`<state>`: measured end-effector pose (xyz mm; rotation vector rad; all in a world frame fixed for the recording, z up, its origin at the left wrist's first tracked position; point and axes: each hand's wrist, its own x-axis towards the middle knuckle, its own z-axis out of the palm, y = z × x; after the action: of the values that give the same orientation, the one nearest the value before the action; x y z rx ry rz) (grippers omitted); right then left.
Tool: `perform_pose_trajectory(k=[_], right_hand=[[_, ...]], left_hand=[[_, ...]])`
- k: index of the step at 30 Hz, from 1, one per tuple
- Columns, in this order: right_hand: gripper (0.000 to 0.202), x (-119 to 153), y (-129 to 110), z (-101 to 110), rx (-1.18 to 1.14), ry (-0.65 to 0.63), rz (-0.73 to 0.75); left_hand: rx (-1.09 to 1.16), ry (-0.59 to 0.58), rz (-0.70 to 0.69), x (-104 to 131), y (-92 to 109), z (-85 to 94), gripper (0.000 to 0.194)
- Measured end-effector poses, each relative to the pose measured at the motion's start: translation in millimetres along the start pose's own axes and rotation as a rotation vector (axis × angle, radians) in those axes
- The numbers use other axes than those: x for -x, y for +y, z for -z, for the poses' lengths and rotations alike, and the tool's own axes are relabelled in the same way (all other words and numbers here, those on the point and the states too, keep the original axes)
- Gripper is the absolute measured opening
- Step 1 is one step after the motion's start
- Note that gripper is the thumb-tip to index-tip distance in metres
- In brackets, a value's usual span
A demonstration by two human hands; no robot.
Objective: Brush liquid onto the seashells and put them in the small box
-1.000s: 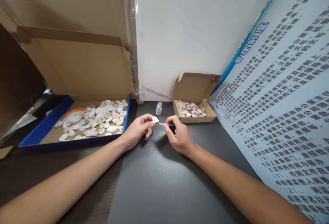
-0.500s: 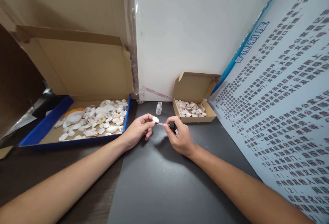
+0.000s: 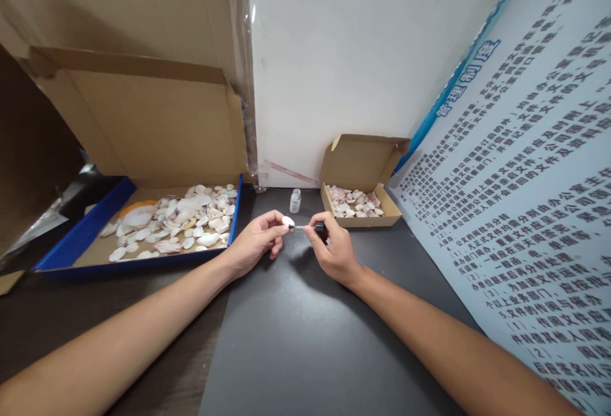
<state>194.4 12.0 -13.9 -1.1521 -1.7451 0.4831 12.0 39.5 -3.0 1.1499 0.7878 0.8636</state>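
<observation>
Between the thumb and fingers of my left hand (image 3: 260,238) is a small white shell (image 3: 287,221). My right hand (image 3: 334,250) pinches the black cap of a brush applicator (image 3: 321,230). The applicator's thin stem points left, and its dark tip is at the shell's lower right edge; whether it touches cannot be made out. Just beyond both hands a small clear bottle (image 3: 295,201) stands upright, uncapped, with whitish contents.
At the left, an open blue-edged cardboard box (image 3: 62,257) holds many pale shells (image 3: 186,215). A smaller open cardboard box (image 3: 394,212) with shells is at the back right. A dark grey mat (image 3: 296,346) lies under my hands. A printed panel (image 3: 534,200) leans on the right.
My right hand has shifted very slightly, moving the applicator tip a little along the shell's edge. The shell is tilted slightly differently. The bottle and boxes stay where they were.
</observation>
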Motion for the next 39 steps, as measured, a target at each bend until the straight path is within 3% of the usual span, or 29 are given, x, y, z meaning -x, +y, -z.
perform_pose_trajectory(k=[8,14,20,26,30,39], right_hand=[[0.014,-0.7,4.5,-0.7,-0.031,-0.01,-0.015],[0.012,-2.0,2.0,1.5,0.102,-0.013,-0.045],[0.013,1.0,0.5,0.8,0.043,-0.052,0.029],[0.013,-1.2,0.2,1.8,0.108,0.002,-0.009],[0.013,0.2,-0.8,2.0,0.044,-0.046,0.03],[0.014,-3.3,4.1,1.1,0.122,-0.07,-0.053]], left_hand=[[0.0,-0.019,-0.002,0.3,0.8,1.0,0.018],[0.011,-0.013,-0.003,1.0,1.8,0.0,0.018],[0.02,-0.031,-0.007,-0.5,-1.0,2.3,0.017],[0.026,-0.03,0.003,0.3,0.1,2.5,0.016],[0.026,-0.035,0.004,0.4,1.2,2.1,0.016],[0.124,-0.009,0.027,0.0,1.0,2.0,0.006]])
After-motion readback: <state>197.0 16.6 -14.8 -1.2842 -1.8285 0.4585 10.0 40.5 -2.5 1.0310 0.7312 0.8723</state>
